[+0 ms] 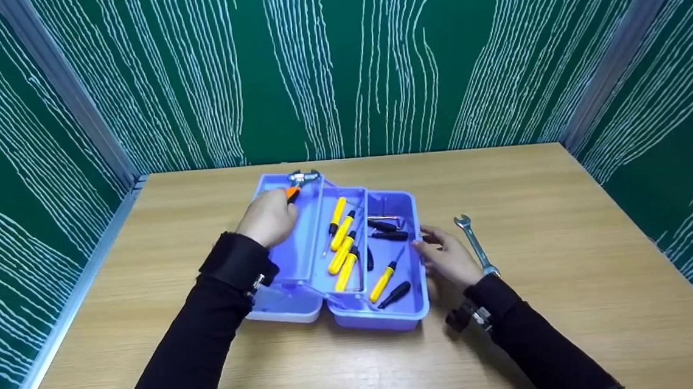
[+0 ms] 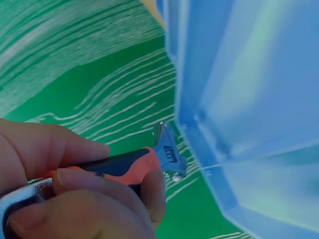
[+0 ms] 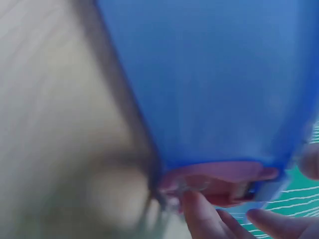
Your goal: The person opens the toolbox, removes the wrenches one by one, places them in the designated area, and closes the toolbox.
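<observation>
In my left hand (image 1: 267,218) I grip an adjustable wrench (image 1: 304,177) by its orange and black handle, over the far part of the toolbox's lid side. Its metal head shows past my fingertips in the left wrist view. A shiny metal piece (image 2: 30,196) also lies by these fingers; what it belongs to is hidden. The blue-purple toolbox (image 1: 380,321) stands open on the table. My right hand (image 1: 448,259) holds its right wall, thumb at the rim and fingers outside near a reddish latch (image 3: 214,177). Several yellow screwdrivers (image 1: 343,252) fill the middle tray.
A combination wrench (image 1: 477,243) lies on the wooden table (image 1: 535,193), right of the toolbox. In the deep right compartment are a yellow screwdriver (image 1: 383,281) and several black-handled tools (image 1: 396,295). Green walls with white lines (image 1: 343,66) enclose the table's back and sides.
</observation>
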